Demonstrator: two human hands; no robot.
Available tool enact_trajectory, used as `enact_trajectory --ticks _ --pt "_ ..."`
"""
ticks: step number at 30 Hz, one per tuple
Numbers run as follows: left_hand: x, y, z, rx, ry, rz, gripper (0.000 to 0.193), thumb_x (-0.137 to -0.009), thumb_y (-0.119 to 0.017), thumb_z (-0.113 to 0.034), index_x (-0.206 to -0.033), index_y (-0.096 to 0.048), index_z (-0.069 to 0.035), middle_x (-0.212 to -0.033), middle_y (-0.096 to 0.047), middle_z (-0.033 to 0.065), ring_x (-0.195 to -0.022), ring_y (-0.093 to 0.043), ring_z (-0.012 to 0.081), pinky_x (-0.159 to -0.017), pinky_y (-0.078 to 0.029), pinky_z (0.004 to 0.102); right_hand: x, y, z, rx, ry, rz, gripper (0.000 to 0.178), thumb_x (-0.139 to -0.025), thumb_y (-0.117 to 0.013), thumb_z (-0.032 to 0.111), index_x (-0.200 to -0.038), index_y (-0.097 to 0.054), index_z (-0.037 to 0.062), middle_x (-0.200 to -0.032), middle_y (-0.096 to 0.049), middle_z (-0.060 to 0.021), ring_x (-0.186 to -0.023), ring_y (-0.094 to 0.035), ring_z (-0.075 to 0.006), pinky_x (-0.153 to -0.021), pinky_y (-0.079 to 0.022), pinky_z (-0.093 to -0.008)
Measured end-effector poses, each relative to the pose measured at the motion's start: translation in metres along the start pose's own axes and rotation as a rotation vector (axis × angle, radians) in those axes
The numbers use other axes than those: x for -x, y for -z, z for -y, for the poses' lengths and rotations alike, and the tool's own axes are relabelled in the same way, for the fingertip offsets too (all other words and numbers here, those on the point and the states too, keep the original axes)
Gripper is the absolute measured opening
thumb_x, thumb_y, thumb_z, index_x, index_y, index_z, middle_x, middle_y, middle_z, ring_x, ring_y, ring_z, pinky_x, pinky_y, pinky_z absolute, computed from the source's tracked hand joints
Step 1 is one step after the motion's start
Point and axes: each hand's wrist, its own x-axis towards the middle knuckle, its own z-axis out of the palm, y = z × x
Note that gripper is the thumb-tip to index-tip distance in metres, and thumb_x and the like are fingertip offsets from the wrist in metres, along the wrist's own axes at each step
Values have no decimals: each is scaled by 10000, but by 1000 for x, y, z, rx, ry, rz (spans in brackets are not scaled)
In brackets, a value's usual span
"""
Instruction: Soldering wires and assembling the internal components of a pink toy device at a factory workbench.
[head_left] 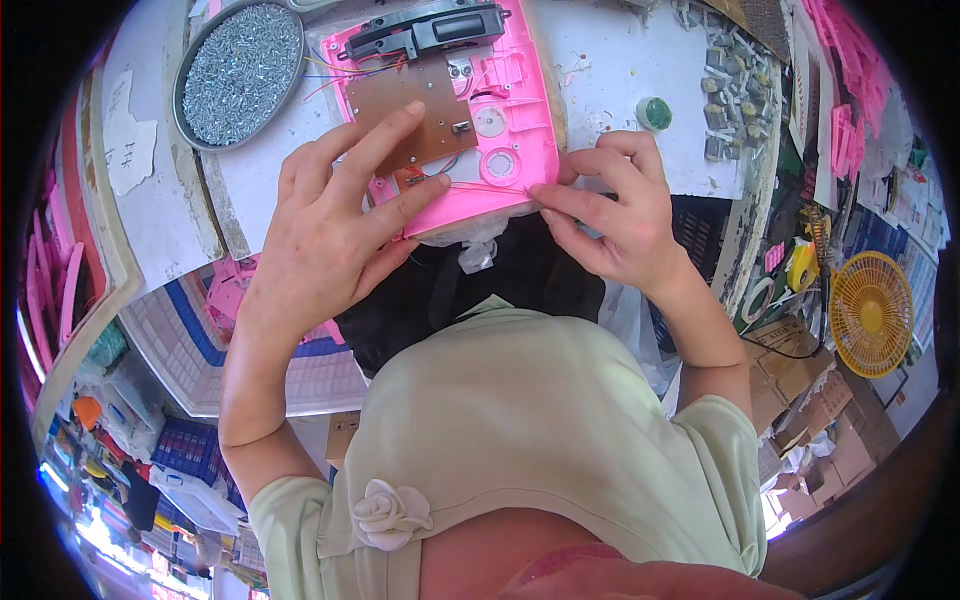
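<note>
A pink plastic housing [470, 207] lies in front of me at the table's near edge. In it are a brown circuit board [435, 110], a black plastic part [430, 35] at the far end and several thin coloured wires. My left hand [325, 210] rests with spread fingers on the board and the housing's left side, one fingertip by the near end of the board. Red wires [485, 187] run from that fingertip rightward across the housing. At the right near corner, my right hand [620, 205] pinches their end between thumb and forefinger; the exact tip is hidden.
A round tray of small screws [245, 75] stands at the far left. Right of the housing are a small green-topped round container [654, 113] and several small metal parts [735, 100]. A yellow fan [871, 314] and cardboard boxes [785, 360] stand off to the right.
</note>
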Motion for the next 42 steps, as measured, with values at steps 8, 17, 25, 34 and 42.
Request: enact_trajectory --ticks 8,17,25,34,42 --pt "2 -1 4 1 -6 11 569 -691 -858 -198 -1247 -739 -229 -1590 -438 123 -1363 -466 381 -1112 -415 472 1 19 -11 4 -53 -20 306 -708 -813 72 -1008 -770 117 -951 -666 -40 -867 -550 -283 -761 -481 -378" --pt "3 -5 8 187 -83 -147 425 -684 -842 -139 -1089 -713 -149 -1284 -599 107 -1173 -581 332 -959 -461 494 -17 65 -44 111 -103 -47 241 -735 -788 39 -966 -752 95 -909 -658 -68 -856 -578 -296 -759 -484 -402" --pt "16 -15 12 185 -115 -226 272 -711 -837 -160 -956 -720 -135 -1220 -623 86 -1082 -587 318 -913 -465 483 -142 121 -127 100 -217 -146 95 -832 -760 69 -922 -742 42 -862 -680 -67 -782 -620 -242 -720 -502 -327" --pt "12 -13 1 52 -71 -67 482 -735 -790 -100 -1199 -733 -219 -1412 -568 77 -1250 -531 316 -1037 -417 493 -73 35 -31 -212 2 297 209 -762 -810 3 -956 -737 31 -860 -676 -88 -769 -632 -262 -673 -497 -348" --pt "-12 -1 -3 -32 -61 54 573 -729 -790 -123 -1272 -711 -289 -1606 -428 45 -1466 -386 309 -1212 -259 551 -32 21 -13 -232 -71 240 191 -736 -805 47 -901 -727 101 -843 -652 -40 -784 -618 -266 -665 -503 -367"
